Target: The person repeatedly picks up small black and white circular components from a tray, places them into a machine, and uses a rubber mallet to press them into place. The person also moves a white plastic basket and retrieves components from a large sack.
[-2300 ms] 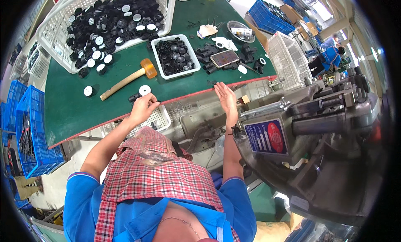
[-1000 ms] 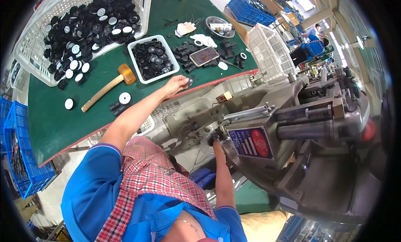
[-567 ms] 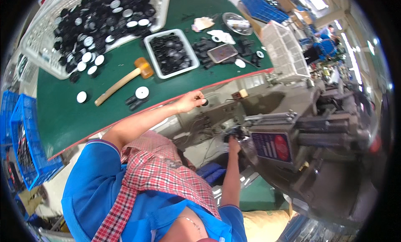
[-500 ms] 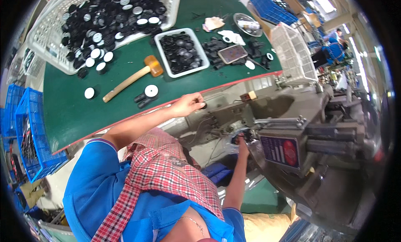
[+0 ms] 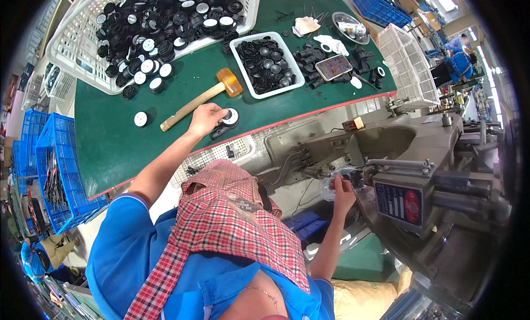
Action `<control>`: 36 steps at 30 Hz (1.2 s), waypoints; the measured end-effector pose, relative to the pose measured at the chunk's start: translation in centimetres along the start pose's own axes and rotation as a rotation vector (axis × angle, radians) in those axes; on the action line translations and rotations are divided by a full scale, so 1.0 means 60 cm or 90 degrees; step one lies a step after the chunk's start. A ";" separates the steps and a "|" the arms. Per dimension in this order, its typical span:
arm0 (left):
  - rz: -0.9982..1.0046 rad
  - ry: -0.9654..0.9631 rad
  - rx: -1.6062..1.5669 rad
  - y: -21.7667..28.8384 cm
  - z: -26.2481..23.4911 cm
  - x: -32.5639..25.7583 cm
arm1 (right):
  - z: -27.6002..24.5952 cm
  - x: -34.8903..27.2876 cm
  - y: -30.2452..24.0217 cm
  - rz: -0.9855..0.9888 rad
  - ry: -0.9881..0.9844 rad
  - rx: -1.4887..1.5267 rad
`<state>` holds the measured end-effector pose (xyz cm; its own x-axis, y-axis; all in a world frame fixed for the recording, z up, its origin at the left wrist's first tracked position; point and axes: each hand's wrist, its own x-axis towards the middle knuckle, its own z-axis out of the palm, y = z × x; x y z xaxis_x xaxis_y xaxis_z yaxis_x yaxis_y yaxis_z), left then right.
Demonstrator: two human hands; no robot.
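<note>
Over the green table, my left hand is closed in a pinch on a small black cap. The cap is at the white face of a black wheel, which lies by the table's red edge with a black stem piece beside it. My right hand is at the grey-brown machine, fingers bent together next to a clear plastic bag. What those fingers grip, if anything, is hidden. A wooden-handled mallet with an amber head lies just beyond my left hand.
A white basket heaped with black and white-faced wheels stands far left. Beside it is a white tray of black caps. A phone rests on black parts. Blue crates stand left of the table. Another person is far right.
My left hand has moved left, from beyond the table edge to the white-faced wheel, carrying the small black cap. My right hand stays at the machine, its fingers now more visible.
</note>
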<state>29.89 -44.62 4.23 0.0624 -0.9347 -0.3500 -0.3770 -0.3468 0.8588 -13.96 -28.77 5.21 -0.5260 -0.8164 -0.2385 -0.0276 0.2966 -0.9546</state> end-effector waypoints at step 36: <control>0.041 0.170 0.243 0.002 0.030 0.009 | 0.527 0.009 -0.014 -0.521 -0.383 -0.199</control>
<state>28.24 -45.01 3.46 0.2444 -0.9580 -0.1498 -0.6971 -0.2810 0.6596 12.65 -45.10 0.26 0.2568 -0.9101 0.3252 -0.4445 -0.4101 -0.7964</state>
